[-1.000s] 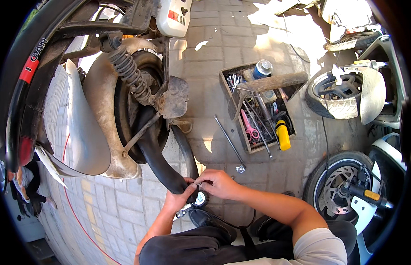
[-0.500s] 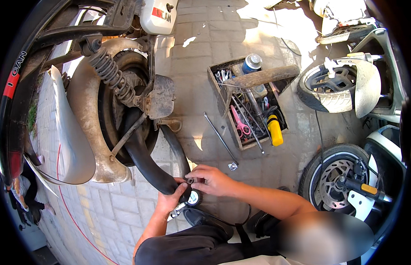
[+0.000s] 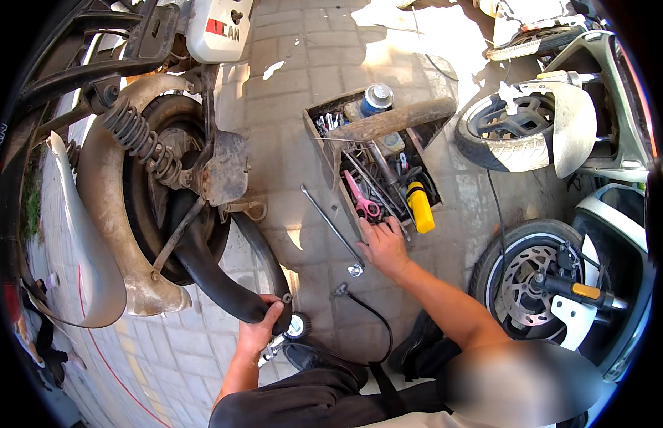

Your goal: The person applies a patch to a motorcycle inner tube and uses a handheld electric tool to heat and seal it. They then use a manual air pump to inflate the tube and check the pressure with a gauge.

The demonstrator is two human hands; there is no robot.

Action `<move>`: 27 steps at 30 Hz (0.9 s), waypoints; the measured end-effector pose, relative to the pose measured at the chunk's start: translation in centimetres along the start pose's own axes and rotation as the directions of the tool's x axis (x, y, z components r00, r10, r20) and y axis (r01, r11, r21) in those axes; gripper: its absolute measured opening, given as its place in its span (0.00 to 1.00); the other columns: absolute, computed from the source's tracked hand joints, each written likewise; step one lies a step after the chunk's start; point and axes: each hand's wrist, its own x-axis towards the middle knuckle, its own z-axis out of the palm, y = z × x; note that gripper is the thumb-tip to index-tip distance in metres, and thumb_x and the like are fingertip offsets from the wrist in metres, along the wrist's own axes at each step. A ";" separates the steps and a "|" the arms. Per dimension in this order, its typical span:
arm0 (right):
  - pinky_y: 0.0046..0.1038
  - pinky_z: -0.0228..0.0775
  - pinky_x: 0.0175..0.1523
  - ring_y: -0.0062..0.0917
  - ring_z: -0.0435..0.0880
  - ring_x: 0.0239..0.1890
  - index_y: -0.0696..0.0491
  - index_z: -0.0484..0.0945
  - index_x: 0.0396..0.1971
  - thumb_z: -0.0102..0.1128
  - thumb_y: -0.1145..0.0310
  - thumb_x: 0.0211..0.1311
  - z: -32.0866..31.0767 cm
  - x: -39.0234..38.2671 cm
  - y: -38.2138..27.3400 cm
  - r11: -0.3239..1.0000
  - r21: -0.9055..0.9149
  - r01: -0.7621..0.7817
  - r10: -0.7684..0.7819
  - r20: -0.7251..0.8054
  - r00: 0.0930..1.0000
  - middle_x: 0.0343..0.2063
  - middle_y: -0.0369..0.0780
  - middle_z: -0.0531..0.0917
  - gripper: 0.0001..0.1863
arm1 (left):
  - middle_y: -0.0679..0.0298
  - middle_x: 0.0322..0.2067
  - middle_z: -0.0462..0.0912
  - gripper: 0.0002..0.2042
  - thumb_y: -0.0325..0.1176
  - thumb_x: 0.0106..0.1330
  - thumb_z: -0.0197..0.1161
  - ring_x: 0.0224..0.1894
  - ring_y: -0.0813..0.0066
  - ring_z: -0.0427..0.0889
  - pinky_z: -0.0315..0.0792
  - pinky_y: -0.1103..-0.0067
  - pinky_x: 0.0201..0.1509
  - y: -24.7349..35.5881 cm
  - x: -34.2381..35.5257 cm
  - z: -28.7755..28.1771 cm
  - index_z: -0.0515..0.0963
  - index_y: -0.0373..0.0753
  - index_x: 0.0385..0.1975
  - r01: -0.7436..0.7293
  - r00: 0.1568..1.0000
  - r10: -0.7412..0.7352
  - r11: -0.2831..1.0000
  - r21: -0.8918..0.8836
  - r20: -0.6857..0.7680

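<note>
My left hand (image 3: 258, 329) is wrapped round a black inner tube (image 3: 216, 284), with the thumb by its small valve (image 3: 286, 297). The tube loops out from the rear wheel (image 3: 141, 187) of a scooter. My right hand (image 3: 383, 247) has its fingers spread at the near edge of a worn toolbox (image 3: 321, 158) and holds nothing that I can see. Closest to its fingertips are pink-handled scissors (image 3: 364, 202) and metal tools. A yellow bottle-like item (image 3: 420, 208) lies just right of them, inside the box.
A long metal wrench (image 3: 333, 222) lies on the paving left of the toolbox. By my left hand sits a round pressure gauge (image 3: 296, 327); a black air hose (image 3: 371, 307) curves near my feet. Scooter wheels (image 3: 522, 282) stand at the right. A dented metal plate (image 3: 227, 169) juts beside the shock absorber.
My right hand has left the tube's valve and reached forward and right to the toolbox. My left hand still grips the tube. The view has shifted, and the hose end now shows on the paving.
</note>
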 end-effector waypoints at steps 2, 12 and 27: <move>0.36 0.67 0.49 0.31 0.77 0.33 0.61 0.70 0.57 0.69 0.60 0.49 0.2 0.7 0.0 1.000 0.018 0.018 -0.017 -0.042 0.999 0.27 0.39 0.79 0.35 | 0.68 0.32 0.80 0.07 0.30 0.62 0.68 0.35 0.80 0.76 0.71 0.80 0.42 -0.1 -0.7 -0.1 0.81 0.35 0.36 0.021 1.000 -0.021 1.000 -0.006 -0.018; 0.36 0.68 0.49 0.37 0.81 0.41 0.56 0.69 0.59 0.71 0.62 0.50 1.1 15.4 12.7 0.957 -0.116 -0.265 0.266 -0.009 0.964 0.35 0.44 0.83 0.35 | 0.67 0.32 0.80 0.08 0.29 0.61 0.69 0.36 0.78 0.76 0.71 0.79 0.42 -1.0 -1.9 -2.0 0.81 0.34 0.36 0.049 0.995 -0.056 0.995 -0.091 -0.084; 0.23 0.68 0.26 0.16 0.75 0.20 0.58 0.78 0.32 0.54 0.54 0.71 -2.8 5.8 -11.5 0.267 0.565 -0.781 -0.093 0.821 0.563 0.20 0.35 0.79 0.20 | 0.68 0.31 0.79 0.08 0.30 0.64 0.66 0.35 0.82 0.74 0.69 0.81 0.41 0.1 0.6 2.2 0.79 0.34 0.38 -0.076 0.996 0.081 0.992 0.097 -0.045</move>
